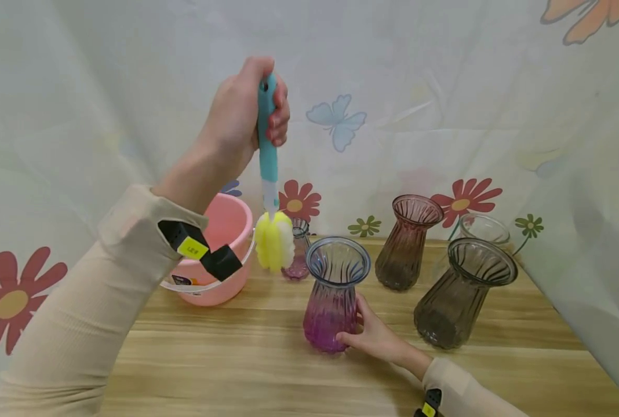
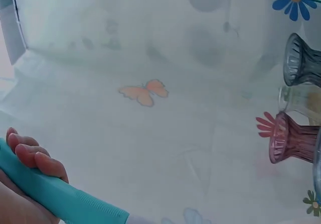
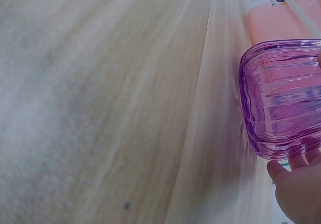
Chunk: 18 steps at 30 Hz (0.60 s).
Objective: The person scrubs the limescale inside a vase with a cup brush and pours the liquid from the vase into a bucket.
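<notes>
Fingers of the left hand (image 1: 252, 113) are clamped on a brush (image 1: 269, 159), its yellow-white head hung at ten o'clock from the purple-blue vase (image 1: 331, 301), which is clasped low by the right hand (image 1: 376, 337) with curled fingers. A grey vase (image 1: 452, 304) is seen at three o'clock; farther off, a pink bucket (image 1: 230, 289) at ten, a reddish vase (image 1: 404, 250) at two.

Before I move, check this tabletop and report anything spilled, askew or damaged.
Nothing stands out: no spill or breakage shows. The right hand holds the purple vase; the dark gray vase seems to lean outward, but that is probably lens distortion.
</notes>
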Tool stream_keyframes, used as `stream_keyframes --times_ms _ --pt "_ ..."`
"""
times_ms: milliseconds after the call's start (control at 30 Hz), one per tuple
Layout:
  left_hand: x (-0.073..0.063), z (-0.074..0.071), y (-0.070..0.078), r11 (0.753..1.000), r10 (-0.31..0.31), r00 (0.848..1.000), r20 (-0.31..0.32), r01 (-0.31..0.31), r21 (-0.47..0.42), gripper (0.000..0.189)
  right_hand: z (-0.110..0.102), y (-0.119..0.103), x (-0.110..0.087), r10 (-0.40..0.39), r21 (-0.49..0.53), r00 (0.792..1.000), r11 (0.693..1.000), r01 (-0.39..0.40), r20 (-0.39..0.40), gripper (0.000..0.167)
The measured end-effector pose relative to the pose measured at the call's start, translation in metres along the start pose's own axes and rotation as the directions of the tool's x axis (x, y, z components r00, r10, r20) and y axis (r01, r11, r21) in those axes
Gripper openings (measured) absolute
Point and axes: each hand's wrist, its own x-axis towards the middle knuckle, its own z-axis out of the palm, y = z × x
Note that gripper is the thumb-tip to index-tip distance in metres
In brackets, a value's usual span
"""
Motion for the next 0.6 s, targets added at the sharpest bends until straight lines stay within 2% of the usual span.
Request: stream_keyframes --times_ms 167,300,433,600 --pt "0.014 0.019 0.024 0.989 0.115 0.993 -0.027 -0.117 -0.092 0.045 0.001 -0.001 -0.001 -0.006 0.006 1.0 1.0 0.006 0.01 0.084" --pt "0.017 0.035 0.022 0.975 0.151 0.988 0.018 -0.146 -0.17 0.046 0.002 -0.003 -0.002 0.0 0.008 1.0 1.0 0.0 0.019 0.084" --pt "0.014 0.046 0.003 0.978 0.129 0.986 0.105 -0.109 -0.176 0.044 0.003 -0.004 -0.001 0.009 -0.011 1.0 1.0 -0.009 0.017 0.085" --pt "0.007 0.052 -0.025 0.982 0.018 0.989 0.148 0.01 -0.187 0.042 0.004 -0.004 -0.001 0.012 -0.032 1.0 0.999 -0.012 0.013 0.085"
